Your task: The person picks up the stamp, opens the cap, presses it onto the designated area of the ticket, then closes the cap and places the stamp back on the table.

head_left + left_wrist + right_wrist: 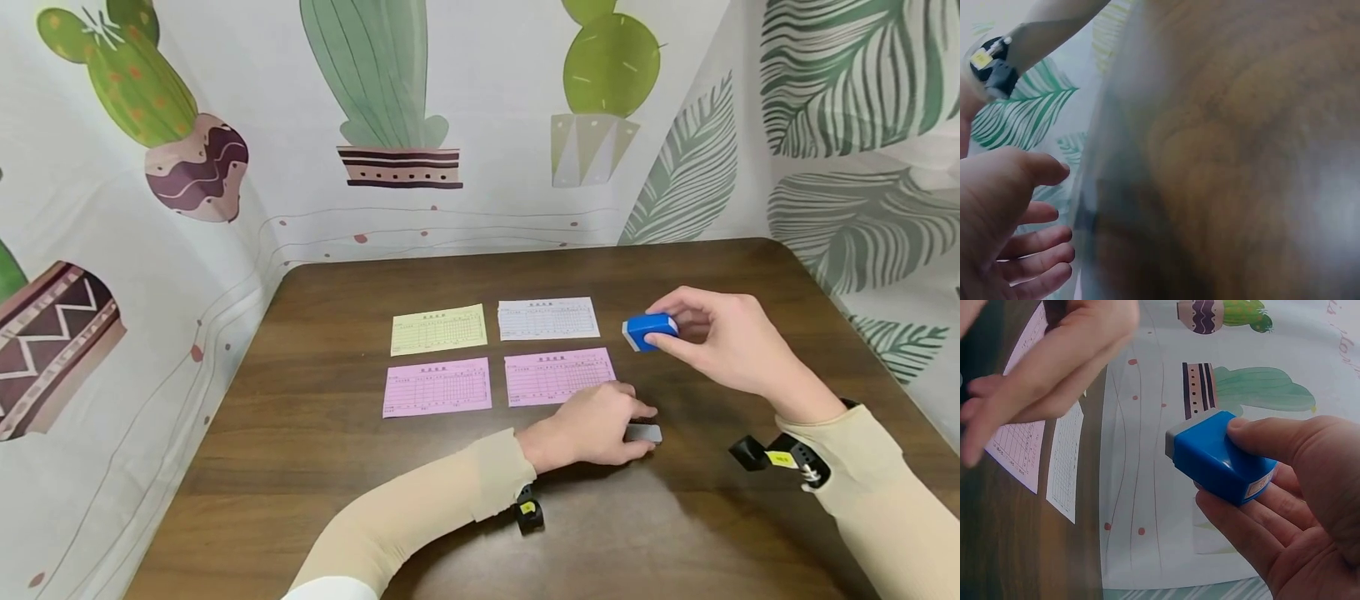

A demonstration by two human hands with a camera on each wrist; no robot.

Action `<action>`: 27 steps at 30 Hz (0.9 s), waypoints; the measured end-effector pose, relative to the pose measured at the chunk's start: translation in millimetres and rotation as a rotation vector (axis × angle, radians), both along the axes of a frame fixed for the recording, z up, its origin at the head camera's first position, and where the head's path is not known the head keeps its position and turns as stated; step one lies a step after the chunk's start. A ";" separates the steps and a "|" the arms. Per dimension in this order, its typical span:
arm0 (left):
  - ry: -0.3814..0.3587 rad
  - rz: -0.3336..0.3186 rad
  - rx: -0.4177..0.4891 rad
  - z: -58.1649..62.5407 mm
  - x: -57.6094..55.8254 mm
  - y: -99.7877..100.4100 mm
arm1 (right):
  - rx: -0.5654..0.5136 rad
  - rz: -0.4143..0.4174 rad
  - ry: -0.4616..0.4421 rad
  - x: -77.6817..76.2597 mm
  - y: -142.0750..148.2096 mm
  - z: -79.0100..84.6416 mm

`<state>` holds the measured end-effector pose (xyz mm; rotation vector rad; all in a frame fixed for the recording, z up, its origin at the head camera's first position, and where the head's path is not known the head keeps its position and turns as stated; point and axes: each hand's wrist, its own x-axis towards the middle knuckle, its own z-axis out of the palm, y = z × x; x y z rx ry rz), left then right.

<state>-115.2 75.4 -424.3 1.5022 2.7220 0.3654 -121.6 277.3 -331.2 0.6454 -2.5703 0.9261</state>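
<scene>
My right hand pinches a blue stamp between thumb and fingers, over the right side of the table. In the right wrist view the stamp shows a pale grey end pointing left and a small label on its other end. Low over the table, my left hand has its thumb and fingers spread around a small grey cap. Its palm hides part of the cap. The left wrist view shows the left hand with fingers apart and no cap visible between them.
Four printed slips lie in two rows: a yellow slip and a white slip behind, a pink slip and another pink slip in front. Left fingers overlap the right pink slip's corner. A patterned cloth hangs behind the brown table.
</scene>
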 end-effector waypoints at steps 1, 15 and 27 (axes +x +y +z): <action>-0.002 0.009 0.019 1.3 -1.2 -3.4 | 0.003 -0.001 0.003 -0.2 -0.3 0.3; -0.054 0.184 0.087 14.1 -23.5 -58.5 | 0.016 0.024 0.011 -5.0 -10.5 2.5; -0.045 0.311 0.169 20.6 -46.3 -111.2 | 0.045 0.036 -0.015 -9.4 -23.9 5.0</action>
